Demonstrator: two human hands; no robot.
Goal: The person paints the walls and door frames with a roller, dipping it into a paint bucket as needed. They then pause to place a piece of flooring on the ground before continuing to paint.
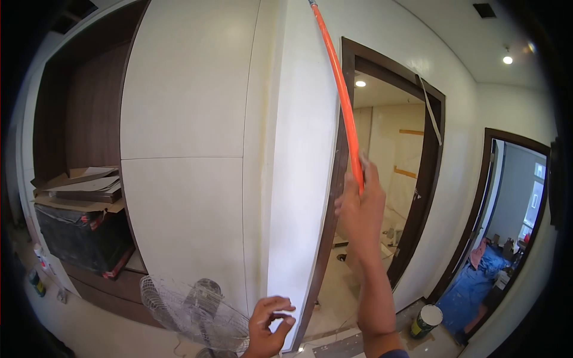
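My right hand (pixel 362 209) is wrapped round the lower end of a long orange pole (pixel 341 83). From my grip the pole rises, leaning slightly left, to a grey-blue fitting (pixel 313 3) at the top edge; whatever lies beyond that is out of view. My left hand (pixel 268 327) is low in the middle, with its fingers curled and a gap between thumb and fingertips. Nothing shows in it. A white wall corner (pixel 298 179) stands just behind it, and a wire-caged fan (pixel 200 310) is on its left.
A dark-framed doorway (pixel 439 161) opens behind my right arm. Farther right, another doorway (pixel 490 179) leads to a room with blue floor sheeting (pixel 456 298). A paint can (pixel 427 320) stands on the floor. Cardboard (pixel 83 182) lies on a black box (pixel 83 235) at left.
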